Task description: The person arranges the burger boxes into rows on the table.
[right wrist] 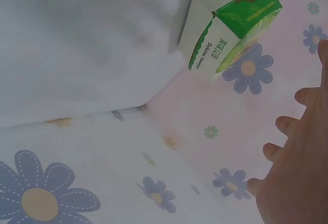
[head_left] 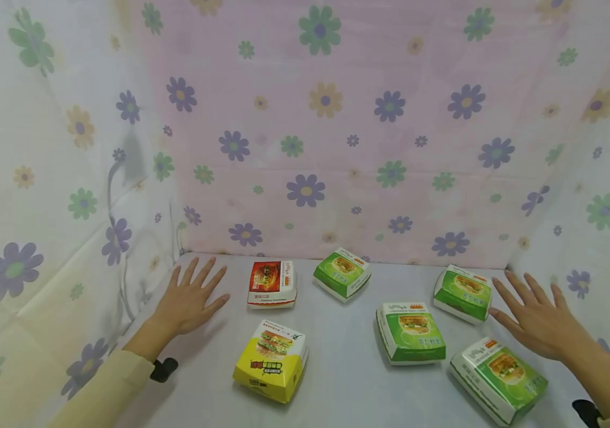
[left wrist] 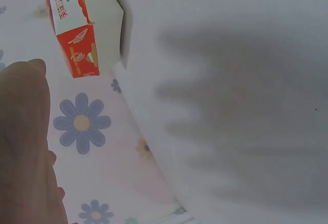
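My left hand [head_left: 188,303] is spread over the left side of the white table, holding nothing; its shadow falls on the surface in the left wrist view. Nearest to it is a red and white burger box [head_left: 272,284], also seen in the left wrist view [left wrist: 77,24]. A yellow burger box [head_left: 271,361] lies closer to the front. On the right, my right hand [head_left: 542,318] is spread with its fingers apart, also holding nothing. Beside its thumb sits a green burger box [head_left: 463,293]. More green burger boxes lie at the back [head_left: 343,273], right of the middle [head_left: 410,333] and front right [head_left: 499,380].
The white table [head_left: 347,368] is walled by flowered cloth, a pink back curtain [head_left: 337,148] and white side curtains [head_left: 59,196]. A cable [head_left: 110,184] shows along the left curtain. Dark wrist straps [head_left: 164,370] sit on both arms.
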A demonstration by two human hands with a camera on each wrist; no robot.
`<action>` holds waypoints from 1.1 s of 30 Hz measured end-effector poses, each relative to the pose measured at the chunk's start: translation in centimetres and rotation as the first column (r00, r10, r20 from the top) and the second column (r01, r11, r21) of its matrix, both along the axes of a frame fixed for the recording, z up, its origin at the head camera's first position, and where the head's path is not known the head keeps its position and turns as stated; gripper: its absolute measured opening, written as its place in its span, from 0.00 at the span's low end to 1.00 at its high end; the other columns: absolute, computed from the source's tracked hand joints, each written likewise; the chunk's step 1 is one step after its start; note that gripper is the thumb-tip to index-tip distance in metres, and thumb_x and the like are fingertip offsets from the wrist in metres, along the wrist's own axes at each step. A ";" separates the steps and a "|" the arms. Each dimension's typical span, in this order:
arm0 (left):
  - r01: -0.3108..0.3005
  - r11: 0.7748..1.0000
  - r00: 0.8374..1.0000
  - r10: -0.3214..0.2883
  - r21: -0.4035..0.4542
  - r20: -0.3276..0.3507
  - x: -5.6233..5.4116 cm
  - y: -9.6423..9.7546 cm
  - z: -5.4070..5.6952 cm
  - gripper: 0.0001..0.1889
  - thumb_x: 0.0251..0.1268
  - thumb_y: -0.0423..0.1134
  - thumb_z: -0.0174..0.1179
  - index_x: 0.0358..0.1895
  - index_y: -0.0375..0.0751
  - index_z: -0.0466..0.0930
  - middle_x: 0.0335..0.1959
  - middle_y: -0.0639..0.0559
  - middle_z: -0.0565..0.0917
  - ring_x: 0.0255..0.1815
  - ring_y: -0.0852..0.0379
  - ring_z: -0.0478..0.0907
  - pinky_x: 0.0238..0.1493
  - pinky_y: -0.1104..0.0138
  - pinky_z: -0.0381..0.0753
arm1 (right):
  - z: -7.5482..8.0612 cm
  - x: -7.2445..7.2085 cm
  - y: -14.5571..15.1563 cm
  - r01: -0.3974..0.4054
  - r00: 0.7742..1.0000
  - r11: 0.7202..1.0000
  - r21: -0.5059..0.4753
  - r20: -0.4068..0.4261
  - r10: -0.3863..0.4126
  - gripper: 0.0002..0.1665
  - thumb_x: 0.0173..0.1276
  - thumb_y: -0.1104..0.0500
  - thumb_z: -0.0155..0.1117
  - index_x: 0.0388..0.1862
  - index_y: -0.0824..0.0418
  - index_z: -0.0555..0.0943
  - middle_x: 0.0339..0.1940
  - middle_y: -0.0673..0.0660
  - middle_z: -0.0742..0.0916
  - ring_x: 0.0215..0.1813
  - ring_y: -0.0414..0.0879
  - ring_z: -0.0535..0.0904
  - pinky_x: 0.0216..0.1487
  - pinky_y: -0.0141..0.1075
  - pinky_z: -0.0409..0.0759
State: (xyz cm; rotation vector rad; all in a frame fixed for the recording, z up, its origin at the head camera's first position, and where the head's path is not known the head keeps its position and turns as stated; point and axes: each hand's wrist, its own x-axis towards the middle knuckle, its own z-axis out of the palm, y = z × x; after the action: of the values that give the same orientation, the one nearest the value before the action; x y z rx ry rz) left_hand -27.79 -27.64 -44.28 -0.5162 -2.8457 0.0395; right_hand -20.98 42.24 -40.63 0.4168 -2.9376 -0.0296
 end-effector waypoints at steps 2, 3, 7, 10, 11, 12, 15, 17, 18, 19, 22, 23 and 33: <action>0.010 1.000 1.000 -0.010 0.011 -0.010 0.1 0.2 0.0 0.38 0.77 0.64 0.46 0.81 0.48 0.58 0.83 0.40 0.53 0.82 0.30 0.43 0.74 0.30 0.39 | -0.1 0.1 -0.3 -0.018 1.000 1.000 0.003 -0.013 0.018 0.45 0.83 0.40 0.47 0.86 0.59 0.44 0.84 0.70 0.49 0.81 0.74 0.40 0.71 0.73 0.22; 0.016 1.000 1.000 -0.016 0.016 -0.017 0.1 0.3 0.0 0.38 0.77 0.64 0.47 0.81 0.47 0.58 0.83 0.40 0.53 0.81 0.30 0.44 0.74 0.30 0.40 | -0.1 0.1 -0.4 -0.024 1.000 1.000 0.004 -0.016 0.024 0.45 0.83 0.40 0.48 0.86 0.58 0.44 0.84 0.70 0.49 0.81 0.74 0.39 0.71 0.72 0.22; 0.025 0.999 0.999 -0.025 0.030 -0.024 0.0 0.8 0.1 0.38 0.77 0.65 0.47 0.81 0.47 0.59 0.83 0.40 0.53 0.81 0.29 0.44 0.74 0.30 0.41 | 0.4 -0.2 -1.3 -0.030 1.000 1.000 0.003 -0.007 0.030 0.46 0.83 0.40 0.47 0.86 0.55 0.40 0.84 0.70 0.49 0.82 0.73 0.37 0.71 0.74 0.25; 0.015 1.000 1.000 -0.015 0.023 -0.001 0.0 0.9 0.0 0.38 0.78 0.66 0.44 0.82 0.49 0.57 0.83 0.41 0.52 0.82 0.30 0.43 0.74 0.31 0.40 | 0.8 -0.3 -2.2 -0.040 0.999 0.999 -0.013 0.016 0.040 0.46 0.83 0.40 0.47 0.86 0.55 0.40 0.83 0.71 0.51 0.81 0.73 0.38 0.71 0.75 0.27; 0.012 1.000 1.000 -0.012 0.022 0.007 0.0 1.0 0.0 0.39 0.78 0.66 0.44 0.82 0.49 0.56 0.84 0.41 0.51 0.82 0.30 0.43 0.75 0.31 0.41 | 0.9 -0.3 -2.5 -0.046 0.999 0.999 -0.018 0.018 0.046 0.46 0.83 0.40 0.48 0.86 0.55 0.41 0.83 0.70 0.52 0.81 0.73 0.39 0.71 0.75 0.27; 0.010 1.000 1.000 -0.010 0.022 0.015 0.0 1.0 -0.1 0.39 0.78 0.66 0.43 0.82 0.49 0.55 0.84 0.41 0.51 0.82 0.30 0.43 0.75 0.31 0.41 | 0.9 -0.3 -2.9 -0.056 0.998 0.998 -0.023 0.015 0.056 0.46 0.82 0.40 0.48 0.86 0.55 0.42 0.83 0.70 0.53 0.81 0.74 0.40 0.71 0.74 0.27; 0.010 0.999 1.000 -0.011 0.033 0.016 0.1 1.3 -0.1 0.38 0.78 0.65 0.44 0.82 0.48 0.56 0.83 0.40 0.52 0.81 0.29 0.46 0.74 0.30 0.43 | 1.1 -0.4 -4.0 -0.087 0.996 0.996 -0.016 -0.007 0.087 0.45 0.82 0.41 0.50 0.86 0.55 0.45 0.83 0.70 0.55 0.81 0.73 0.44 0.73 0.74 0.29; 0.009 0.999 1.000 -0.010 0.036 0.022 0.2 1.5 0.0 0.38 0.78 0.65 0.44 0.82 0.48 0.55 0.83 0.40 0.52 0.81 0.29 0.46 0.74 0.31 0.44 | 1.2 -0.4 -4.8 -0.103 0.994 0.995 -0.007 -0.021 0.103 0.45 0.81 0.40 0.51 0.85 0.57 0.49 0.83 0.69 0.56 0.81 0.73 0.47 0.74 0.72 0.29; 0.010 0.999 1.000 -0.011 0.041 0.022 0.3 1.7 0.0 0.38 0.78 0.65 0.44 0.82 0.48 0.55 0.83 0.40 0.52 0.81 0.29 0.46 0.74 0.30 0.45 | 1.2 -0.5 -5.3 -0.110 0.994 0.994 -0.008 -0.022 0.110 0.44 0.81 0.40 0.51 0.85 0.58 0.50 0.83 0.69 0.56 0.81 0.73 0.47 0.74 0.72 0.30; 0.009 0.999 1.000 -0.010 0.043 0.021 0.4 1.8 0.0 0.38 0.78 0.64 0.44 0.82 0.48 0.56 0.83 0.40 0.53 0.81 0.29 0.47 0.74 0.31 0.46 | 1.4 -0.5 -5.7 -0.115 0.993 0.993 -0.014 -0.014 0.114 0.44 0.81 0.39 0.51 0.84 0.59 0.52 0.83 0.69 0.56 0.81 0.72 0.47 0.75 0.71 0.29; 0.007 0.999 1.000 -0.008 0.052 0.030 0.6 2.1 0.1 0.38 0.78 0.64 0.45 0.82 0.48 0.56 0.83 0.40 0.53 0.81 0.29 0.47 0.74 0.31 0.48 | 1.7 -0.6 -7.0 -0.120 0.992 0.992 -0.040 0.018 0.121 0.44 0.80 0.38 0.51 0.83 0.61 0.56 0.83 0.68 0.56 0.81 0.71 0.47 0.75 0.70 0.31; 0.006 0.998 1.000 -0.008 0.056 0.030 0.7 2.2 0.1 0.38 0.78 0.64 0.45 0.82 0.48 0.56 0.83 0.40 0.53 0.81 0.29 0.47 0.74 0.31 0.48 | 1.8 -0.6 -7.4 -0.122 0.992 0.991 -0.049 0.027 0.124 0.44 0.80 0.38 0.51 0.83 0.61 0.56 0.83 0.68 0.57 0.81 0.71 0.47 0.75 0.71 0.33; 0.003 0.996 0.999 -0.007 0.092 0.048 0.8 2.8 0.2 0.38 0.79 0.64 0.44 0.83 0.48 0.54 0.83 0.40 0.53 0.80 0.28 0.50 0.73 0.31 0.51 | 2.2 -1.4 -10.8 -0.164 0.985 0.986 -0.043 0.041 0.166 0.45 0.80 0.35 0.49 0.84 0.59 0.55 0.82 0.69 0.59 0.81 0.71 0.49 0.75 0.71 0.45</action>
State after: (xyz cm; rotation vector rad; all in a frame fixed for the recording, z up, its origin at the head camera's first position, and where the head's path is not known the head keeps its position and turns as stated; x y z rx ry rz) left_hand -27.00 -24.83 -44.12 -0.5112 -2.8772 -0.1058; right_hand -22.38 31.43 -38.44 0.6609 -2.9305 0.0592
